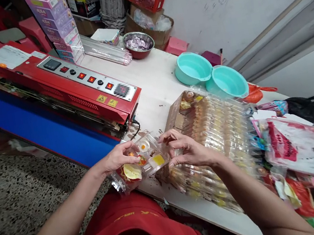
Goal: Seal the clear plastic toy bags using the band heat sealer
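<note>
Between my hands is a clear plastic packet (145,160) with small food-shaped pieces inside, among them a fried-egg shape and yellow ones. My left hand (121,158) pinches its left side, thumb on top. At its right edge my right hand (182,148) is closed, fingers and thumb together on the film. Just right of the packet, a box (208,133) holds rows of similar clear packets standing on edge, partly behind my right forearm. Ahead and to the left is a red sealing machine (89,90) with lit switches and a blue belt (40,121) along its near side.
Two turquoise basins (192,67) stand beyond the box. A metal bowl (138,44) of small sachets, long clear plastic sleeves (106,50) and stacked pink-purple boxes (57,26) are at the back. Plastic bags and wrappers (293,142) crowd the right side.
</note>
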The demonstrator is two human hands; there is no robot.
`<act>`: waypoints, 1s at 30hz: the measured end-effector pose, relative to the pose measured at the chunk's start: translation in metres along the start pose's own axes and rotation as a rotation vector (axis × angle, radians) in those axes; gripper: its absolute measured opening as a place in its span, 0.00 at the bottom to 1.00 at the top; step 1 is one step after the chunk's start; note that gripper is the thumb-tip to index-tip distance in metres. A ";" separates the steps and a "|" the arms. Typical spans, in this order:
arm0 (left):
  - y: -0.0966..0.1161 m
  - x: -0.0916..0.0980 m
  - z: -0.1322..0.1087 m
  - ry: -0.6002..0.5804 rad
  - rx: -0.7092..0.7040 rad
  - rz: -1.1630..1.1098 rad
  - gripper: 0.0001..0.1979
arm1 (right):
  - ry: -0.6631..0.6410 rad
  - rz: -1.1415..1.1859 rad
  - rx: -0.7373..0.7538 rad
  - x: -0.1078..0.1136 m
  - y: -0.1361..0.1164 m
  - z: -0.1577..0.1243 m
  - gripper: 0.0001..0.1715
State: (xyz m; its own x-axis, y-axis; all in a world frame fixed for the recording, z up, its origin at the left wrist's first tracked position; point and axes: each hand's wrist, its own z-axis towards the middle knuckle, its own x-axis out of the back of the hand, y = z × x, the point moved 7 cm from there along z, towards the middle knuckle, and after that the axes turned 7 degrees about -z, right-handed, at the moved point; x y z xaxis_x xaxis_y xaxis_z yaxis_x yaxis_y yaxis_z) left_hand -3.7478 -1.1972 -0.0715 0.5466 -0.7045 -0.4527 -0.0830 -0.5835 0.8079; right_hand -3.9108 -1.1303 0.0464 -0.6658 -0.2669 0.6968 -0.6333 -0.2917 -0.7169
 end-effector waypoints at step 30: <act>-0.008 0.028 -0.012 0.202 -0.094 0.013 0.20 | 0.105 -0.397 -0.028 -0.010 0.019 0.020 0.20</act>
State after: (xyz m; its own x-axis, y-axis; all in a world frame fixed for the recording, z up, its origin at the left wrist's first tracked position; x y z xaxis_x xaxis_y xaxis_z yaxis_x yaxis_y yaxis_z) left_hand -3.7217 -1.2078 -0.0859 0.7028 -0.6107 -0.3649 -0.0185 -0.5284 0.8488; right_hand -3.9084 -1.1521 0.0263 -0.4032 -0.0426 0.9141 -0.8586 -0.3279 -0.3940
